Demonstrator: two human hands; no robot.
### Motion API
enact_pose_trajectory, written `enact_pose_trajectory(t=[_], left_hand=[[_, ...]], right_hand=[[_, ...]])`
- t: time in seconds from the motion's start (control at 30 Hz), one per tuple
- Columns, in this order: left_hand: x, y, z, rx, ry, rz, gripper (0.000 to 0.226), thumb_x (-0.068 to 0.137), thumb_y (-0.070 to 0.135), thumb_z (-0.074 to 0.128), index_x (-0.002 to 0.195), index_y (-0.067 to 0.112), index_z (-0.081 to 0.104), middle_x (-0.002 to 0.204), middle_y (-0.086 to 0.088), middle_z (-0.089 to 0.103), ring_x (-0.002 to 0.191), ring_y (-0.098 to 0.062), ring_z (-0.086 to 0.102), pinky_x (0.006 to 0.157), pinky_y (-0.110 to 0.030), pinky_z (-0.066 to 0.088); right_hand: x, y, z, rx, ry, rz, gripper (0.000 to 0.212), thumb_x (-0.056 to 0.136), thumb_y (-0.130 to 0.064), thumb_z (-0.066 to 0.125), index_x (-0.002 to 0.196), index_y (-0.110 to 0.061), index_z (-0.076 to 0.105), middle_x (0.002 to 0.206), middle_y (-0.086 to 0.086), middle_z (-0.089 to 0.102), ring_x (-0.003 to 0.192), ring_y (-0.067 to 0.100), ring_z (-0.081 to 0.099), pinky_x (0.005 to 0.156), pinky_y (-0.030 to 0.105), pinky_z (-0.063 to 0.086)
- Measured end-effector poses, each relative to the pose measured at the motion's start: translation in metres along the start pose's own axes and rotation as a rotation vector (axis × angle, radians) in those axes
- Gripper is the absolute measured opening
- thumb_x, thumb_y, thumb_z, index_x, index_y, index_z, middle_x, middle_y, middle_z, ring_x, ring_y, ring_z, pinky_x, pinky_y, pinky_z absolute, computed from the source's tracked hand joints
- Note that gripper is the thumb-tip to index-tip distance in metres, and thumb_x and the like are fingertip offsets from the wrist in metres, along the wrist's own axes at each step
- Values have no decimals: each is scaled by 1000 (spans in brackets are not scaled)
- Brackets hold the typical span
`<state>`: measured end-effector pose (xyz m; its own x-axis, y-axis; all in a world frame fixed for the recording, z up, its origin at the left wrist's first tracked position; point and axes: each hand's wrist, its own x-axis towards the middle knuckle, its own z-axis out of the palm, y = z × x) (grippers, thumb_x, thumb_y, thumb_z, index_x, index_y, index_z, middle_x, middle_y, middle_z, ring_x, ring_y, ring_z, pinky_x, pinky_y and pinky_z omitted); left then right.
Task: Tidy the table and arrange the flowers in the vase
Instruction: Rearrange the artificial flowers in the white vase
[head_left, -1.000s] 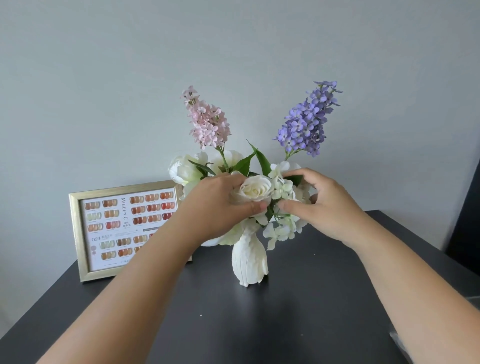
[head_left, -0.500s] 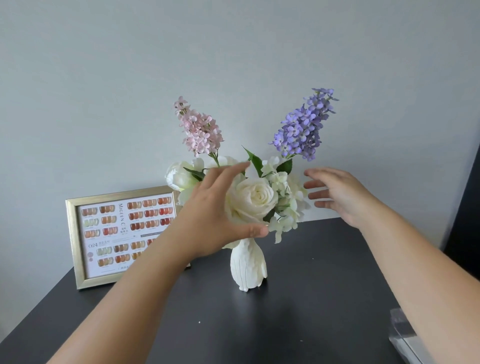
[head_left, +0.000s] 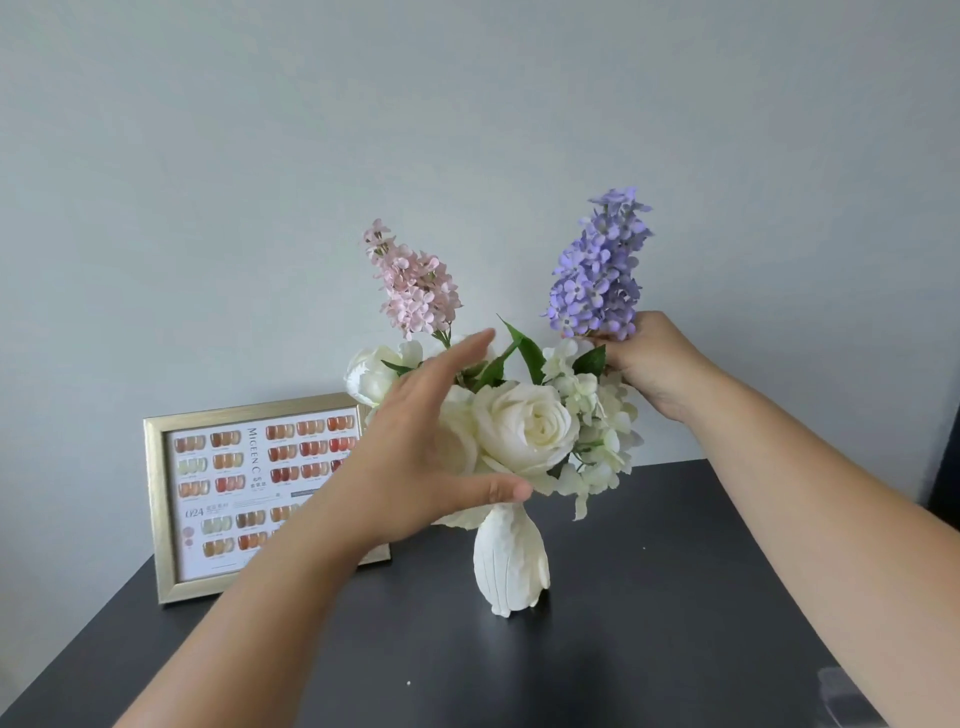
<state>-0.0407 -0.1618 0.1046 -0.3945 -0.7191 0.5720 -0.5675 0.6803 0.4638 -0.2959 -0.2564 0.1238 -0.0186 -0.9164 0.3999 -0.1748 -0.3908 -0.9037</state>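
1. Left hand (head_left: 415, 457) raised, palm turned rightward, fingers (head_left: 467, 348) straight and extended up; thumb stretched out level below.
2. Left forearm bare, rising from lower left.
3. Right hand (head_left: 649, 364) lifted higher, fingers curled, pinching at the fingertips.
4. Right forearm bare, entering from lower right, wrist bent inward.
5. Hands well apart.

framed chart (head_left: 260, 493) | "MIGEEN C" | "024"
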Motion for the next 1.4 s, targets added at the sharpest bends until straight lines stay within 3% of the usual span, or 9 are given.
enact_pose_trajectory(t=[0.17, 0.33, 0.53, 0.7, 0.8, 0.93, 1.17, 1.27, 1.4], left_hand=[[3, -12, -2, 128, -56, -35, 100, 52, 75, 77, 140, 55, 33, 138, 38, 36, 136, 3, 29, 107, -27, 28], [5, -17, 12, 17, -81, -21, 86, 58, 62, 84, 133, 56, 42, 129, 34, 49, 124, 14, 42, 90, 2, 33], [7, -18, 15, -60, -46, -5, 80, 58, 52, 89, 130, 48, 53, 129, 24, 58, 124, 5, 50, 103, -20, 40], [3, -16, 10, -173, -62, -34, 73, 60, 55, 85, 127, 46, 57, 129, 20, 61, 123, 2, 53, 103, -28, 43], [-1, -19, -1, -298, 129, -31, 47, 75, 60, 69, 117, 38, 68, 119, 14, 69, 116, -6, 61, 96, -28, 47], [-8, -48, -21, -401, 502, -251, 27, 90, 41, 58, 80, 26, 78, 87, 6, 76, 83, -3, 68, 74, -25, 52], [-22, -98, 12, -426, -6, -708, 27, 97, 28, 53, 87, 28, 78, 91, -1, 76, 71, -11, 71, 65, -30, 57], [-17, -97, 30, -706, 18, -617, 34, 100, 16, 49, 99, 36, 76, 107, 0, 76, 89, -13, 71, 78, -32, 57], [-7, -93, 41, -1033, 177, -483, 29, 90, 15, 60, 114, 28, 71, 115, -3, 73, 102, -19, 70, 81, -31, 59]], right_hand=[[4, -5, 2, 0, 38, -40, 13, 77, -12, 79, 77, -1, 73, 65, 6, 67, 62, 20, 59, 49, 19, 48], [10, -14, 9, -39, 9, -48, 18, 71, -18, 84, 56, -24, 75, 65, -3, 73, 65, 15, 65, 67, 28, 53], [13, -8, 16, -242, 43, 3, 9, 76, -4, 76, 84, -9, 77, 89, 11, 74, 91, 28, 69, 90, 44, 54], [14, -15, 7, -185, 90, -19, 10, 72, -11, 82, 68, -18, 77, 75, 0, 75, 74, 17, 69, 74, 29, 56], [13, -8, 11, -323, 79, 8, 33, 78, 10, 59, 72, -18, 76, 78, 6, 73, 68, 20, 65, 65, 30, 54], [9, -8, 3, -229, 57, 18, 25, 72, 4, 70, 61, -19, 72, 53, -6, 67, 43, 7, 58, 42, 13, 42], [-4, 1, -3, -203, 42, 73, 32, 79, -15, 69, 49, -21, 58, 49, -11, 53, 51, 8, 47, 57, 25, 39], [-18, -2, -10, -89, 178, 57, 8, 79, -25, 71, 77, -20, 76, 74, -3, 72, 72, 14, 63, 70, 30, 48], [-55, -10, -10, -13, 571, -149, 47, 78, -25, 65, 123, -33, 57, 102, -15, 63, 89, 3, 57, 80, 23, 44]])
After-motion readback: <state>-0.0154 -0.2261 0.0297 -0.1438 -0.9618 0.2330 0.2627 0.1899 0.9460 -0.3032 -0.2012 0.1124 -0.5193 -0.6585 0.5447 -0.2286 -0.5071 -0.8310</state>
